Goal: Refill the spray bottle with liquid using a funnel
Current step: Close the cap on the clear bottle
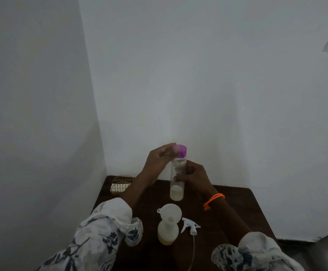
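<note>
White walls meet in a corner behind a small dark wooden table. Near its front edge stands the white spray bottle, upright, with a little pale liquid at its bottom and a white funnel seated in its neck. Just to its right lies the detached white trigger sprayer head, its thin tube trailing toward the viewer. Behind the funnel stands a tall clear bottle with pale liquid low inside. The left hand grips its purple cap with curled fingers, while the right hand, an orange beaded bracelet on the wrist, wraps around the bottle's middle. A gold wire holder sits at the table's far left corner.
</note>
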The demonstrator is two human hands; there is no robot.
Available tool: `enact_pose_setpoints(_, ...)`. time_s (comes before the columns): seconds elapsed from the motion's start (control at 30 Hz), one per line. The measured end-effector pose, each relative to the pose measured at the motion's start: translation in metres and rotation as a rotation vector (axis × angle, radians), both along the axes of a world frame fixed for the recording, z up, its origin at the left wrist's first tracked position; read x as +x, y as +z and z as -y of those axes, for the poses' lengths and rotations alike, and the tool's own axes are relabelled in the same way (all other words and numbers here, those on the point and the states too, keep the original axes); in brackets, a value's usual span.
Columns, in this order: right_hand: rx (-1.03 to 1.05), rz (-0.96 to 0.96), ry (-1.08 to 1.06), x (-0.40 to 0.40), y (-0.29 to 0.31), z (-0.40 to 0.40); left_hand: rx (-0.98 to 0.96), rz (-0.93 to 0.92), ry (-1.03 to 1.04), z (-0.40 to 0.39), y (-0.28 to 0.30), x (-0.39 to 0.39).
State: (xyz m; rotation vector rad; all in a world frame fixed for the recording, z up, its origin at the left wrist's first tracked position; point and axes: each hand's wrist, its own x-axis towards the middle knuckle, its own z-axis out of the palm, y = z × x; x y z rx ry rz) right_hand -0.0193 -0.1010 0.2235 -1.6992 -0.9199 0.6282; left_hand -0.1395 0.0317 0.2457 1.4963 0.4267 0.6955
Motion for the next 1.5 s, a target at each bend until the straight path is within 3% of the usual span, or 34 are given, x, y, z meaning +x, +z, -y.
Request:
enact_pose_setpoints(0.2,0.012,-0.002,0.016,0.002,-0.006,-0.004,-0.103,0.008,0.125,-0.007,-0.004,0.001)
enact_pose_setpoints(0.43,0.021,0.012,0.019,0.009,-0.011,-0.007,0.004,-0.003,-0.021,-0.001,-0.003,-0.001)
enact_pose_setpoints(0.93,-0.028,0.075,0.037,0.019,-0.015,-0.011,0.024,-0.076,-0.058,-0.01,-0.012,0.011)
enact_pose_setpoints(1.17,-0.165,0.245,-0.022,0.029,-0.024,-0.049,0.026,-0.143,-0.036,-0.037,-0.031,0.023)
enact_pose_setpoints(1.5,-0.269,0.242,-0.114,0.038,-0.092,-0.131,-0.144,-0.362,0.051,-0.094,-0.105,0.049)
